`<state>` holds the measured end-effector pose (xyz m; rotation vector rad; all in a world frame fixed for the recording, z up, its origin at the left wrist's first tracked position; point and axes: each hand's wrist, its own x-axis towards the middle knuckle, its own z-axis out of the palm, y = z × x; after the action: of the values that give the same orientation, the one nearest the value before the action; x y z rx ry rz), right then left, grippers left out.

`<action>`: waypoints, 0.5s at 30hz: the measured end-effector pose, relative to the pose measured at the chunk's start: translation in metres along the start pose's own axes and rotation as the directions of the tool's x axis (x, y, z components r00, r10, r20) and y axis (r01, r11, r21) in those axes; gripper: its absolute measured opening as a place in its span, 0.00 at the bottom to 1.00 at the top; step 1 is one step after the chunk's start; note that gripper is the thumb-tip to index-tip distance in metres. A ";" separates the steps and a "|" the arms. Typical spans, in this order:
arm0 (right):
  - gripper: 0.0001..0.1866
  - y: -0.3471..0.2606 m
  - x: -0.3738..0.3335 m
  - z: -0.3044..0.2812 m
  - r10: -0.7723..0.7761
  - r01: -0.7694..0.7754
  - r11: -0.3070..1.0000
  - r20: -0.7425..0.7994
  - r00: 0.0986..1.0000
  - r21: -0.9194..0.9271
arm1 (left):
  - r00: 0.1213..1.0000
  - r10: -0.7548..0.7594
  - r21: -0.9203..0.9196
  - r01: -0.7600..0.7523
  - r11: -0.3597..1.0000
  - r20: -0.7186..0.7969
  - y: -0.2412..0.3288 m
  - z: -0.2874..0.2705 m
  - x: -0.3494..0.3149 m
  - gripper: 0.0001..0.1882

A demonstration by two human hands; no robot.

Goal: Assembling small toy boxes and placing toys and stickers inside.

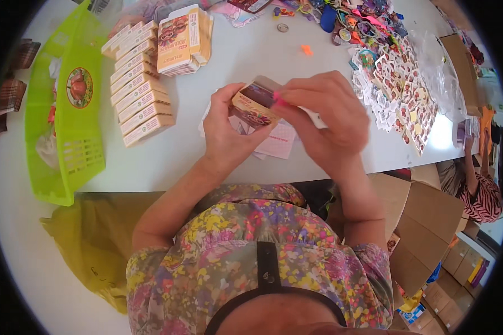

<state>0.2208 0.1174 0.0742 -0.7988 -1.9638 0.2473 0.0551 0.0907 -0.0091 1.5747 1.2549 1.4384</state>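
My left hand [224, 127] is closed around a small printed cardboard box [255, 107], tilted over the table in front of me. The box's upper end looks open, with a dark inside. At its right edge, the fingertips of my right hand [335, 120] pinch a small bright pink piece [278, 99], mostly hidden by the fingers. Below the hands, a pale pink printed paper [279, 142] lies on the table, partly covered by my left hand.
Rows of closed small boxes [145, 106] and a stack of flat cartons [176, 42] stand left, beside a green plastic basket [89, 142]. Loose colourful trinkets [363, 25] and small printed cards [402, 84] pile up right. Another person [480, 192] is at far right, near cardboard boxes [430, 229].
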 end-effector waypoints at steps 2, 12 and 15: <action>0.14 0.002 -0.005 0.010 -0.035 0.035 0.995 0.004 0.999 -0.097 | 1.000 -0.015 0.007 0.015 1.000 0.004 0.000 -0.001 -0.004 0.37; 0.14 -0.011 -0.014 0.010 -0.041 0.040 0.997 -0.014 0.999 -0.072 | 0.987 0.143 -0.047 -0.147 0.988 -0.075 -0.001 -0.012 -0.013 0.40; 0.17 -0.035 -0.009 -0.003 0.029 -0.030 1.000 0.134 0.991 0.007 | 0.946 0.320 -0.004 -0.321 0.947 -0.048 -0.003 -0.021 -0.014 0.41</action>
<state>0.2114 0.0847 0.0865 -0.8242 -2.0764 0.3342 0.0350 0.0762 -0.0132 1.8093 1.0463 1.6866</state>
